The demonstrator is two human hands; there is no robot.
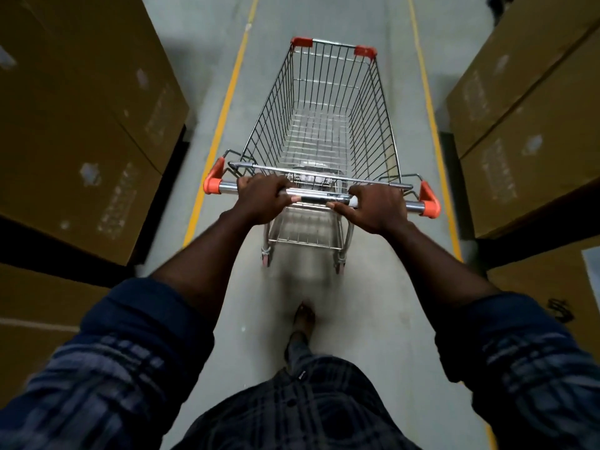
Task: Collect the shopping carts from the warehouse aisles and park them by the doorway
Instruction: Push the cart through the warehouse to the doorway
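A silver wire shopping cart (324, 102) with orange corner caps stands in front of me on the grey aisle floor, its basket empty. My left hand (264, 198) grips the left part of the chrome handle bar (319, 196). My right hand (378, 207) grips the bar's right part. Both arms reach straight forward. The cart's rear wheels show below the handle; the front wheels are hidden under the basket.
Stacked brown cardboard boxes (84, 125) line the left side and more boxes (532, 131) line the right. Yellow floor lines (224, 115) mark both aisle edges. The grey concrete floor (328, 14) runs on beyond the cart. My foot (303, 319) steps behind it.
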